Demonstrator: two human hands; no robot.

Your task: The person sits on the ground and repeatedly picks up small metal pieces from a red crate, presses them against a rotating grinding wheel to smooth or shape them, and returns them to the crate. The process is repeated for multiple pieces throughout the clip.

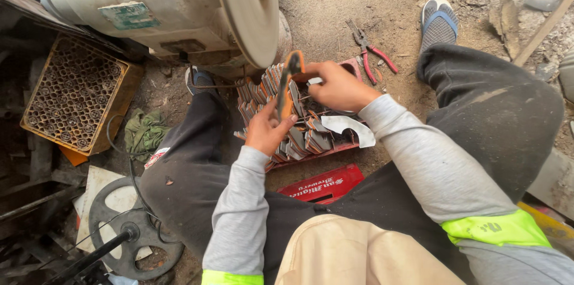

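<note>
My left hand (267, 129) and my right hand (338, 86) together hold one curved dark metal piece with orange edging (289, 80), standing on edge just below the big grey grinding disc (246, 10). The left hand grips its lower end, the right its upper end. Under both hands a red plastic crate (323, 152) is packed with several similar flat metal pieces (299, 138) stacked in rows. I sit on the ground with my legs in dark trousers either side of the crate.
The grinder motor housing (137, 4) fills the upper left. A yellow crate of tubes (75, 94) stands at left, a green rag (144, 132) beside it. Red-handled pliers (372, 55) lie on the dirt beyond the crate. A black wheel (128, 231) lies lower left.
</note>
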